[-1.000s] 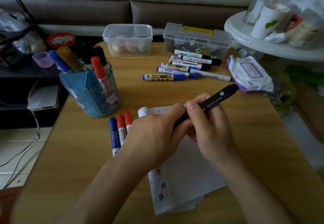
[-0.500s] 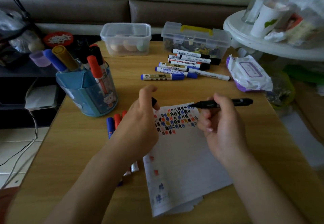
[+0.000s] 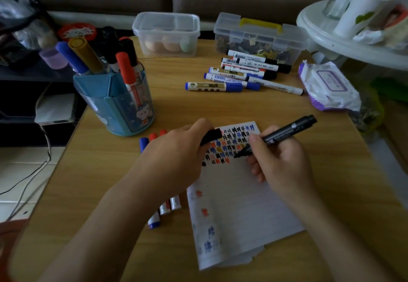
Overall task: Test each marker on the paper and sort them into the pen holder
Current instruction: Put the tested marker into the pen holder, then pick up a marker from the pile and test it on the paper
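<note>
The uncapped black permanent marker [image 3: 289,128] sits in a writing grip in the right hand [image 3: 282,164], fingers pinched round the barrel and the tip tilted down onto the white sheet of paper [image 3: 238,204], at the lower edge of a dense block of black, blue, red and yellow test scribbles. That slant likely lets the chisel tip meet the page flat. The left hand [image 3: 174,160] rests at the sheet's left edge, probably steadying it, and grasps the marker's black cap [image 3: 213,135] between thumb and fingers, ready for recapping.

Below the scribbles the paper is mostly blank, so there is space for more marks. Three capped markers [image 3: 153,136], blue and red, lie partly under the left wrist. The blue plastic pen holder [image 3: 106,109], already crowded with upright markers, stands at the far left near the edge of the wooden table [image 3: 220,107]. A loose row of capped markers [image 3: 240,76] lies beyond the paper, with bare wood between. The table's right edge runs close outside the right forearm.
</note>
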